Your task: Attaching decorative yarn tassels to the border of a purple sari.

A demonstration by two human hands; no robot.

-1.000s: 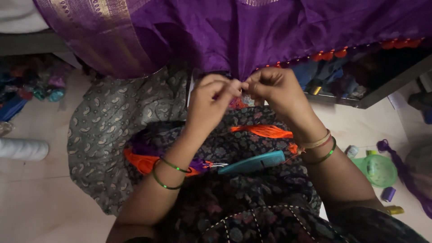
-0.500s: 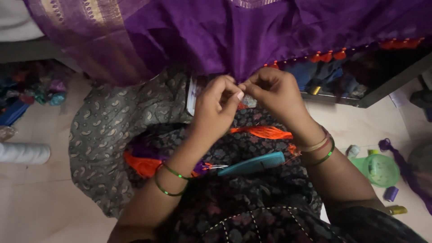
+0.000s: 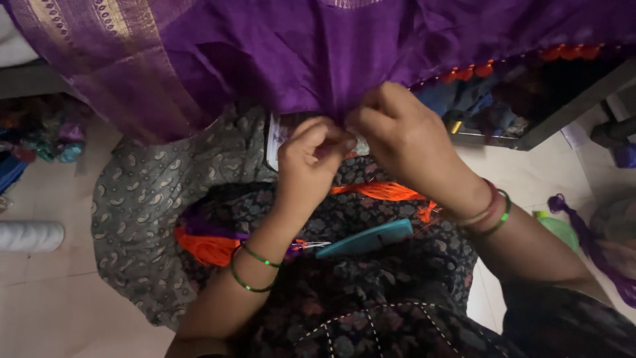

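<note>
Head view cuts the purple cloth point(image 3: 278, 59) off at the top edge, and whatever the fingertips pinch at its lower hem is too small to make out. Left hand point(image 3: 311, 162) and right hand point(image 3: 397, 136) meet just under that hem, both closed in a pinch on the cloth's edge, knuckles nearly touching. Orange tassels point(image 3: 517, 63) along the hem run off to the right. Below the hands, orange thread point(image 3: 381, 191) and a teal comb point(image 3: 364, 240) lie on the lap.
</note>
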